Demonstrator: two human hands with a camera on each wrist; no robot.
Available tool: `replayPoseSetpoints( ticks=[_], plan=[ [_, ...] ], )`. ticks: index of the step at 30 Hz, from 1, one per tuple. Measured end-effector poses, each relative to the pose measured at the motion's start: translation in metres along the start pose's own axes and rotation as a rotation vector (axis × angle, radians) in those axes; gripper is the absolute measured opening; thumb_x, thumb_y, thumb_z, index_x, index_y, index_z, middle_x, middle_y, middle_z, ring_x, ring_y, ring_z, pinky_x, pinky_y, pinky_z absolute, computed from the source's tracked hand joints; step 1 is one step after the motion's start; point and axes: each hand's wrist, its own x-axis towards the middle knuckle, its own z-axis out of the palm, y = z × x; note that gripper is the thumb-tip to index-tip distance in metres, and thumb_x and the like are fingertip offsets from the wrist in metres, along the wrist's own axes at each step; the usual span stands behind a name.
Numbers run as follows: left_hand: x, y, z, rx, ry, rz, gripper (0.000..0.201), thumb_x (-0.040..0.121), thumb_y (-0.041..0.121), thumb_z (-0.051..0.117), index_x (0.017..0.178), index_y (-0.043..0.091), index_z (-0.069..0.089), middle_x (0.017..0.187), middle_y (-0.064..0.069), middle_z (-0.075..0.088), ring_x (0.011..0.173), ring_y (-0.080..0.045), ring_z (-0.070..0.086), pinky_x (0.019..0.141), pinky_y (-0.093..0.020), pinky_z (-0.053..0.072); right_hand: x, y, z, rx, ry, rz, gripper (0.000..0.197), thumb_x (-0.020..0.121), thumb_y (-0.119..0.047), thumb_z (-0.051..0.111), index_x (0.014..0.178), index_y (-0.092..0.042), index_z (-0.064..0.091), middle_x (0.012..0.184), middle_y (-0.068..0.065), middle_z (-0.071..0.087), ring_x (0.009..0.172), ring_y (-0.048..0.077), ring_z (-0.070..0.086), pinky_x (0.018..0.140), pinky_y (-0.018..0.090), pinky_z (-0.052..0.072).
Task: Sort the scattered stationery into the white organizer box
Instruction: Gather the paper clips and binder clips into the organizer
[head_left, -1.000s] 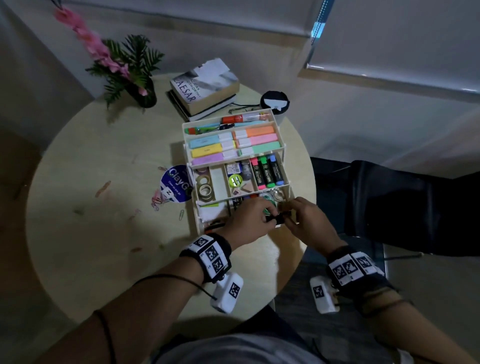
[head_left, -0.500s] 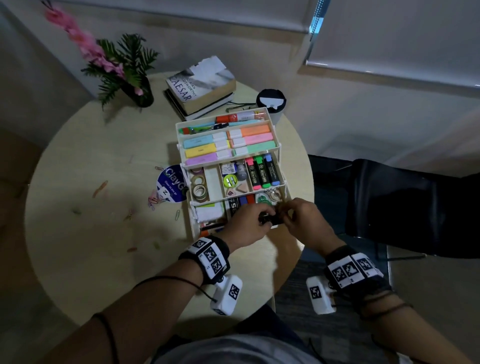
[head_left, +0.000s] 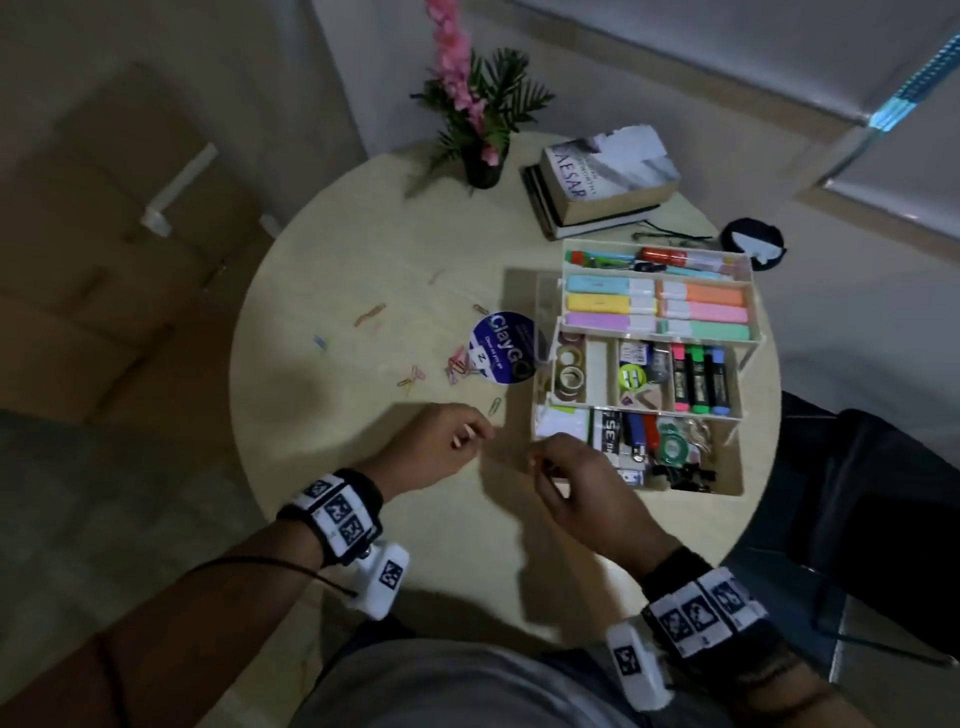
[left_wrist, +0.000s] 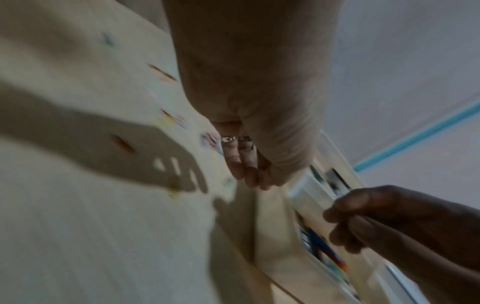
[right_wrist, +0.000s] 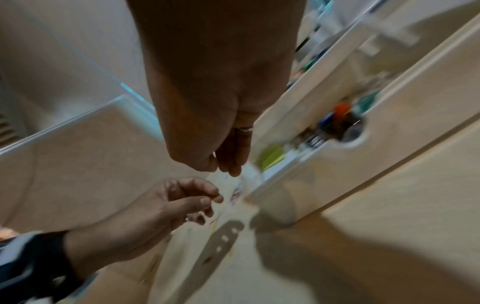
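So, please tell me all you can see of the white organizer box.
The white organizer box looks like plastic. It stands open on the round table, with three stepped tiers. The top tier holds pens and pastel highlighters, the middle tier tape rolls and markers, and the bottom tier notes, clips and small tools. Neither hand touches it.

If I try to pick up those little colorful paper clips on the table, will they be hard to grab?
Probably a bit fiddly: the paper clips look thin and lie flat on the smooth table. They look very light, so a push likely slides them. The tangled pile may lift together.
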Motion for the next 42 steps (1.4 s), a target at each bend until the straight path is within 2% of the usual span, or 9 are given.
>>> replayPoseSetpoints(
  ticks=[3,6,10,15,19,26,33,38,42],
  plan=[
    [-0.016,-0.048,-0.047,0.033,0.15,-0.062,0.027,0.09,0.002,0.07,0.102,0.026,0.074,0.098,0.003,0.075,0.088,-0.017,0.071,0.081,-0.045,0.061,0.036,-0.029,0.047,-0.012,-0.094,0.031,0.045,0.101,-0.014,0.057,0.146,-0.01,0.053,0.139,0.012,0.059,0.127,0.023,0.057,0.112,0.027,0.042],
    [-0.025,-0.078,-0.083,-0.035,0.274,-0.144,0.031,0.09,-0.004,0.07,0.107,0.022,0.07,0.105,-0.008,0.071,0.096,-0.022,0.067,0.089,-0.049,0.06,0.071,-0.04,0.087,-0.005,-0.14,0.221,0.068,0.11,-0.034,0.047,0.166,-0.008,0.017,0.172,0.015,0.019,0.16,0.026,0.019,0.128,0.03,0.017],
    [-0.022,-0.109,-0.121,-0.085,0.394,-0.195,0.034,0.09,0.005,0.074,0.117,0.024,0.067,0.121,-0.003,0.064,0.112,-0.017,0.06,0.096,-0.048,0.058,0.107,-0.031,0.119,-0.007,0.008,0.48,0.083,0.11,-0.045,0.04,0.162,0.007,0.002,0.17,0.032,0.0,0.16,0.043,0.004,0.131,0.051,0.016],
    [0.008,-0.132,-0.166,0.076,0.445,-0.144,0.053,0.088,0.022,0.08,0.136,0.017,0.058,0.141,-0.003,0.057,0.132,-0.023,0.052,0.113,-0.035,0.042,0.127,-0.016,0.145,0.068,0.252,0.678,0.09,0.105,-0.061,0.039,0.166,-0.01,-0.005,0.172,0.025,0.006,0.159,0.041,0.015,0.129,0.055,0.019],
    [0.04,-0.15,-0.187,0.186,0.343,-0.182,0.084,0.091,0.045,0.075,0.159,0.018,0.033,0.172,-0.002,0.02,0.159,-0.018,0.016,0.125,-0.03,0.018,0.132,-0.019,0.165,-0.128,0.267,0.665,0.089,0.104,-0.069,0.025,0.165,-0.009,0.001,0.174,0.02,0.004,0.161,0.036,0.007,0.13,0.058,0.01],
    [0.079,-0.151,-0.177,0.357,0.083,-0.046,0.114,0.089,0.073,0.059,0.165,0.028,-0.014,0.173,0.007,-0.021,0.159,-0.016,-0.018,0.13,-0.041,0.001,0.115,-0.044,0.195,-0.274,0.015,0.423,0.083,0.108,-0.064,0.019,0.166,-0.012,-0.011,0.173,0.011,-0.021,0.16,0.023,-0.02,0.132,0.047,0.0],
    [0.082,-0.143,-0.123,0.793,-0.111,0.231,0.099,0.099,0.081,0.019,0.166,0.012,-0.006,0.173,-0.01,-0.015,0.16,-0.028,-0.015,0.13,-0.05,0.013,0.139,-0.009,0.153,-0.186,0.198,0.36,0.075,0.11,-0.046,0.033,0.168,-0.015,-0.004,0.176,0.005,-0.011,0.162,0.018,-0.011,0.132,0.044,0.006],
    [0.055,-0.141,-0.107,0.809,-0.171,0.343,0.089,0.104,0.071,0.019,0.166,0.01,0.0,0.174,-0.01,-0.011,0.161,-0.024,-0.013,0.13,-0.047,0.015,0.168,0.013,0.147,-0.205,0.219,0.55,0.078,0.109,-0.053,0.023,0.166,-0.007,-0.004,0.174,0.013,-0.012,0.161,0.025,-0.011,0.131,0.052,0.01],
    [0.036,-0.136,-0.108,0.723,-0.224,0.422,0.087,0.106,0.067,0.027,0.167,0.011,-0.002,0.175,-0.007,-0.01,0.161,-0.018,-0.012,0.131,-0.042,0.014,0.161,-0.006,0.169,-0.344,0.066,0.43,0.073,0.111,-0.051,0.018,0.167,-0.009,-0.005,0.173,0.015,-0.015,0.161,0.025,-0.016,0.132,0.05,0.003]
  ],
)
